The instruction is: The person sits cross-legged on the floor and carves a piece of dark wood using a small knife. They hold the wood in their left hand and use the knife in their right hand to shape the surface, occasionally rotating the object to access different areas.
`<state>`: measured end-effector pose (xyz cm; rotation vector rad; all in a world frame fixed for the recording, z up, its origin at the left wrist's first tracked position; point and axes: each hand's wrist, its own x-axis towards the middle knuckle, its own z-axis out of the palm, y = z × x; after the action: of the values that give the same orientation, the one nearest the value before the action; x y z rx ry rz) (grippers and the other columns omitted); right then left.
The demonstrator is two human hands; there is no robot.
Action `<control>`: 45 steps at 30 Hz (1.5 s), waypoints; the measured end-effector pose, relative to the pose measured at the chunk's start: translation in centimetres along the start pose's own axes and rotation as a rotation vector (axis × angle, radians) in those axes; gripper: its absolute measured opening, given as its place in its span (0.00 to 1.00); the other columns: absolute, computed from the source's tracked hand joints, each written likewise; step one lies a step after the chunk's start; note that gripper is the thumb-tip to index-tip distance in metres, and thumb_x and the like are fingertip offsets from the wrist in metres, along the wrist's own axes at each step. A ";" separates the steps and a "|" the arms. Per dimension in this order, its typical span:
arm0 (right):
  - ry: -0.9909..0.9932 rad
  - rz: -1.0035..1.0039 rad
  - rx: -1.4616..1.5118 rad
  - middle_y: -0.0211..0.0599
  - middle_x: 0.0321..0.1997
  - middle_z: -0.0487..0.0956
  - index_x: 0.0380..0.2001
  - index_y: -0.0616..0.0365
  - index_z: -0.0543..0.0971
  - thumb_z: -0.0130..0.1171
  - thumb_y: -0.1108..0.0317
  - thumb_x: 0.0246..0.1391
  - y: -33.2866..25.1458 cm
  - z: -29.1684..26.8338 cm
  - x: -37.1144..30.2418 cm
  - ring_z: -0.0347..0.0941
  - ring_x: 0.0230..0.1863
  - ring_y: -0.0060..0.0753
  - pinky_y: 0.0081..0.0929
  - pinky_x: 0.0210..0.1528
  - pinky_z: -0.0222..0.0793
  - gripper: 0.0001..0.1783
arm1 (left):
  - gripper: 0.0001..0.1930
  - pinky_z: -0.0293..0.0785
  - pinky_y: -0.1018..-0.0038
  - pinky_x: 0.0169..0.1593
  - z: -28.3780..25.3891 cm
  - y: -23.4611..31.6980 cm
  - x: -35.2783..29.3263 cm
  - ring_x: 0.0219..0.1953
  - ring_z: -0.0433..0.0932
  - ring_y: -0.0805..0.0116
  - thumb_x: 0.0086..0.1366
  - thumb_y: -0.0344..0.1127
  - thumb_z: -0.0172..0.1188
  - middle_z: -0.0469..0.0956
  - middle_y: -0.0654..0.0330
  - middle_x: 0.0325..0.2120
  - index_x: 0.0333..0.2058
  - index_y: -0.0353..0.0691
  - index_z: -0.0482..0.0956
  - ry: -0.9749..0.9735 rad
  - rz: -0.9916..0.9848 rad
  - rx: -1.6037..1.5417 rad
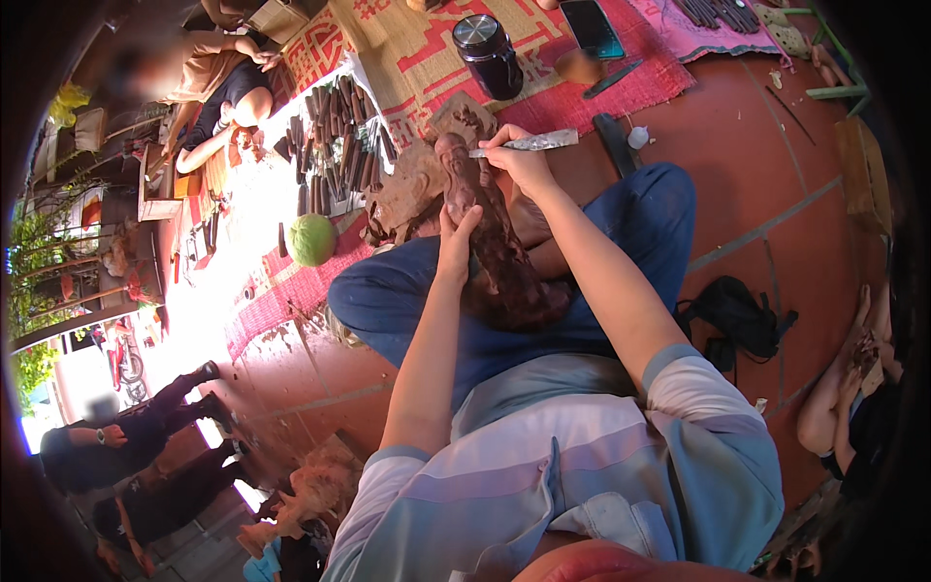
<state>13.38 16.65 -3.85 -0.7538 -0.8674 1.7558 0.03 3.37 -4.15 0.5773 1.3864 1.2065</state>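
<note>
A dark brown carved wooden figure (499,257) with a bald, bearded head leans across my lap, its head end away from me. My left hand (458,238) is wrapped round its upper part, thumb on the front. In my right hand (521,163) is a slim carving tool with a pale, wrapped-looking handle (548,142). Its tip points left and meets, or nearly meets, the side of the figure's head. A rough, light brown piece of wood (412,184) lies just beyond the figure.
Many carving tools (335,145) lie in rows on a white cloth at the left, near a green round fruit (311,240). A dark flask (488,58), a phone (593,27) and a wooden mallet-like piece (579,68) rest on the patterned mat (407,48). Another person (208,73) sits at upper left; a black bag (742,315) lies right.
</note>
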 end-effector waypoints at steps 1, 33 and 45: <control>0.002 -0.018 0.011 0.30 0.29 0.77 0.26 0.59 0.74 0.62 0.78 0.48 -0.1 0.2 -0.2 0.72 0.30 0.17 0.18 0.33 0.68 0.06 | 0.50 0.56 0.69 0.63 0.2 0.3 -0.2 0.62 0.61 0.61 0.55 0.48 0.68 0.60 0.50 0.60 0.66 0.32 0.45 -0.003 -0.004 -0.009; 0.251 -0.169 0.150 0.37 0.37 0.79 0.26 0.58 0.73 0.61 0.80 0.50 4.3 1.8 -1.4 0.74 0.36 0.22 0.19 0.39 0.71 0.07 | 0.49 0.55 0.69 0.64 0.0 -0.1 0.1 0.62 0.60 0.61 0.56 0.48 0.67 0.60 0.51 0.60 0.66 0.34 0.46 0.044 -0.021 0.014; 0.254 -0.249 0.083 0.35 0.30 0.78 0.23 0.60 0.74 0.65 0.78 0.47 4.4 1.8 -1.3 0.74 0.34 0.24 0.23 0.38 0.72 0.08 | 0.48 0.56 0.69 0.63 0.1 -0.2 0.1 0.61 0.61 0.62 0.57 0.47 0.67 0.62 0.52 0.59 0.66 0.34 0.47 0.049 -0.017 0.023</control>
<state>10.15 13.93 -6.40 -0.7597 -0.6807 1.4318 0.15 3.41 -4.34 0.5541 1.4452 1.1993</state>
